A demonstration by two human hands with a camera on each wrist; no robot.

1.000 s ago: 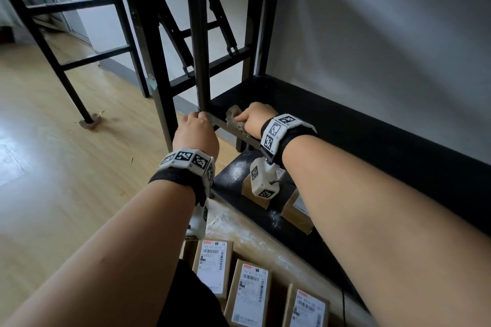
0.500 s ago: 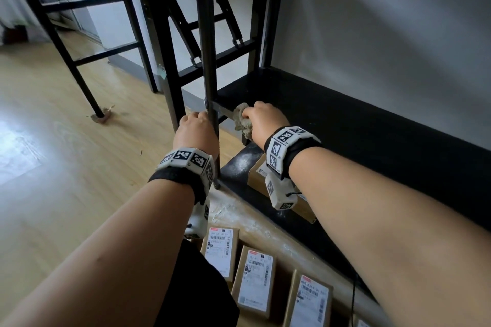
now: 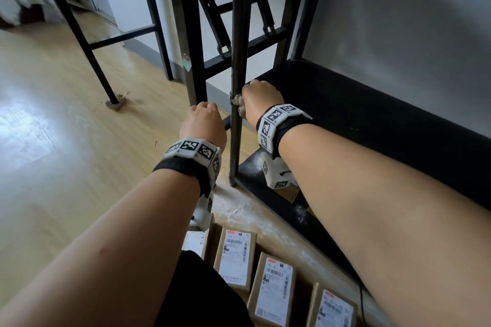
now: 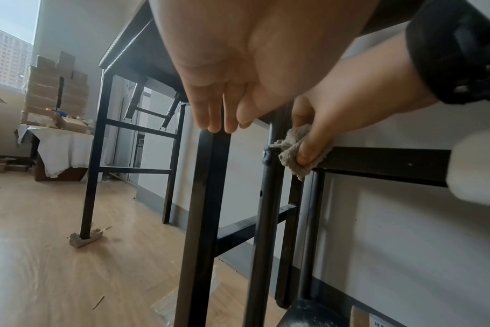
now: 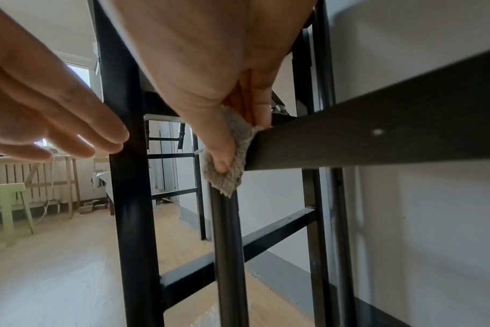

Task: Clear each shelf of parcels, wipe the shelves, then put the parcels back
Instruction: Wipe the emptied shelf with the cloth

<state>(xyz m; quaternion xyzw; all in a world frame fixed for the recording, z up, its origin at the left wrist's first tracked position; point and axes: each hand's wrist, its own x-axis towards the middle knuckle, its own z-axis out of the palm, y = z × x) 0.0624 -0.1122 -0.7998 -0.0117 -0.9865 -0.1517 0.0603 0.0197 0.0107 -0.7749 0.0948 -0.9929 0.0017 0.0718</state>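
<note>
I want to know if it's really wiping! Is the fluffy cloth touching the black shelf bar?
Touching. In the right wrist view, the right hand pinches the cloth and presses it against the end of the shelf bar, with no gap between them.

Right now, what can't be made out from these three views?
- Parcel labels: head view, print too small and blurred to read.
- Parcel on the bottom shelf: head view, mostly hidden by the right wrist camera and forearm.
- Left hand fingers: head view hides them behind the knuckles; only the left wrist view shows them straight against the black post.
- Cloth: bunched under the right hand, full extent hidden.
</note>
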